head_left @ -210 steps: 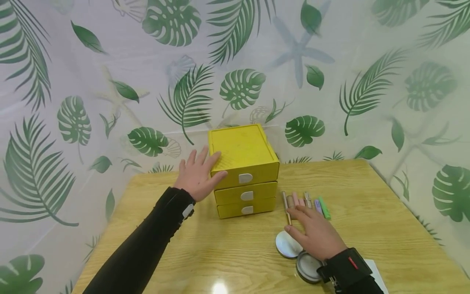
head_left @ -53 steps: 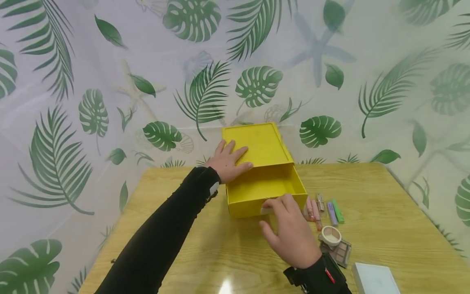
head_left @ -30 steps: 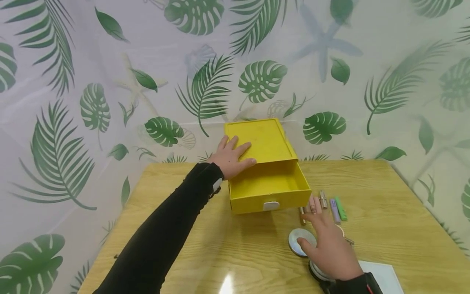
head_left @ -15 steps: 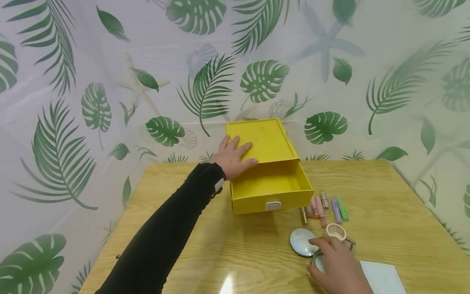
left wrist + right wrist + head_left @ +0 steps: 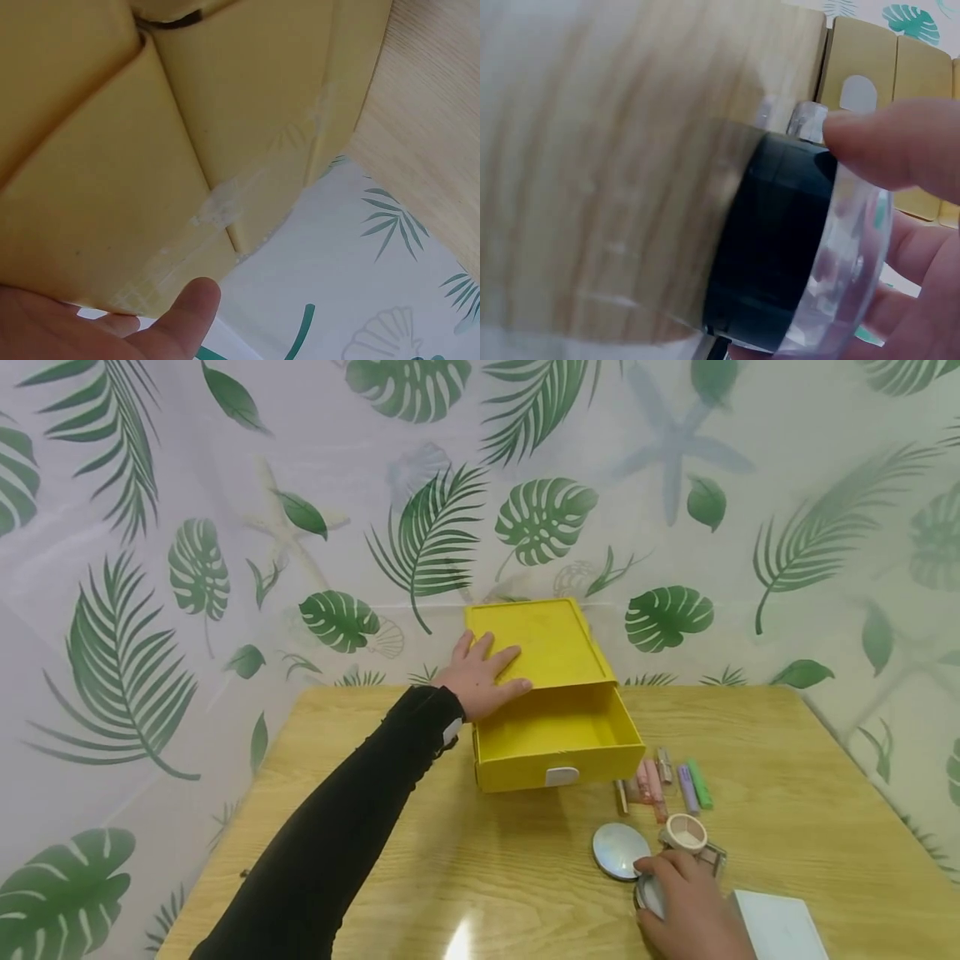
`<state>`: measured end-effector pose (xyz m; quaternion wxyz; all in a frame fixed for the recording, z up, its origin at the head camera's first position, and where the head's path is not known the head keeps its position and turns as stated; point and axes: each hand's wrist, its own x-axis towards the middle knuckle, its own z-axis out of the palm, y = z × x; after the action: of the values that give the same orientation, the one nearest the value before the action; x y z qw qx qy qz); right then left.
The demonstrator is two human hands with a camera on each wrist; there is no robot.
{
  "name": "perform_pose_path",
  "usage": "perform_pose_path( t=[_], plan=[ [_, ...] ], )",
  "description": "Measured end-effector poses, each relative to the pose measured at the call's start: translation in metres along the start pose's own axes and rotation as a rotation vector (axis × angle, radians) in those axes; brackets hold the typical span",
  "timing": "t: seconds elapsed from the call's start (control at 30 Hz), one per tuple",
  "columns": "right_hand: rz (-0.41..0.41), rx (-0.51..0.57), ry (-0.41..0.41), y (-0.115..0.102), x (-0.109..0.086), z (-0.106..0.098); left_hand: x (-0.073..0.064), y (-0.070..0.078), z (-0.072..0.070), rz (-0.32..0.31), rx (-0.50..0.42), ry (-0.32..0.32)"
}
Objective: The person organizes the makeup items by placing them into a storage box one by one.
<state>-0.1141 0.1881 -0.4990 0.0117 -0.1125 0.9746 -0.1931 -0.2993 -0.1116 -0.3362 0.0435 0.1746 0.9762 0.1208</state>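
Observation:
A yellow drawer box stands at the back of the table with its top drawer pulled out; the drawer's visible inside is bare. My left hand rests with spread fingers on the box's left top edge. The left wrist view shows the box's taped side above the fingertips. At the front right, my right hand holds a round cosmetic compact. Seen from the right wrist, thumb and fingers grip its clear part, beside its black band.
A round silvery compact lies left of the right hand. Behind are a round contour pan and a palette. Several makeup tubes lie beside the drawer, including a green one. A white box sits at right.
The top drawer was shut earlier and is now out. My right hand has left its tab, moved down to the right and taken hold of the round compact. The left hand stays on the box.

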Motion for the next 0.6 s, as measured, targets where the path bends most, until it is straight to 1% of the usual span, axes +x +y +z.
perform_pose_path(
  t=[0.2, 0.6],
  plan=[
    [0.036, -0.005, -0.049, -0.0036, 0.0024, -0.0019, -0.0012, -0.0006, -0.0010, -0.006, -0.015, 0.003],
    [0.039, -0.020, -0.070, -0.0018, 0.0017, -0.0063, -0.0002, -0.0005, -0.0008, -0.004, -0.030, 0.006]
  ],
)
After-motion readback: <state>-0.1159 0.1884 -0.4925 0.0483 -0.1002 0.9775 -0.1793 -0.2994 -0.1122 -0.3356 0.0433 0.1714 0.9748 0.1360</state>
